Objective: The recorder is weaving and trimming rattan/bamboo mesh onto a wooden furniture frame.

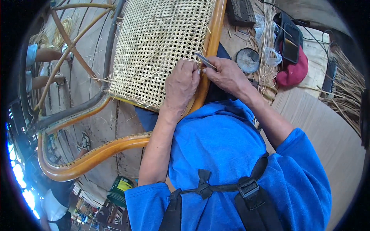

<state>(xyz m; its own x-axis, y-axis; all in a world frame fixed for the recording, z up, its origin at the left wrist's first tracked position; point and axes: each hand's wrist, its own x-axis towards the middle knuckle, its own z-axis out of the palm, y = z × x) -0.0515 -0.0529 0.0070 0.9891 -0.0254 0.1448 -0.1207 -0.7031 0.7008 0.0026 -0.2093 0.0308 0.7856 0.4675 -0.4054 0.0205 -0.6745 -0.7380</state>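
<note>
A woven cane panel [154, 42] with open holes is set in a curved, varnished wooden frame [212, 42]. Loose strand ends stick out along its edges. My left hand [182, 82] is closed at the panel's right edge, its thumb and fingertips pressed together; what they pinch is too small to tell. Close beside it, my right hand [226, 75] grips a knife [205, 61], its metal blade pointing up and left over the frame's edge. The two hands nearly meet, and the fingers of both are partly hidden.
At right lie a round tin [247, 60], a bundle of cane strands [269, 38], a phone [290, 43] and a red cloth item [293, 71]. A curved chair arm [96, 154] reaches across the left. Another person's legs [46, 55] are at far left; a green bucket [119, 191] stands below.
</note>
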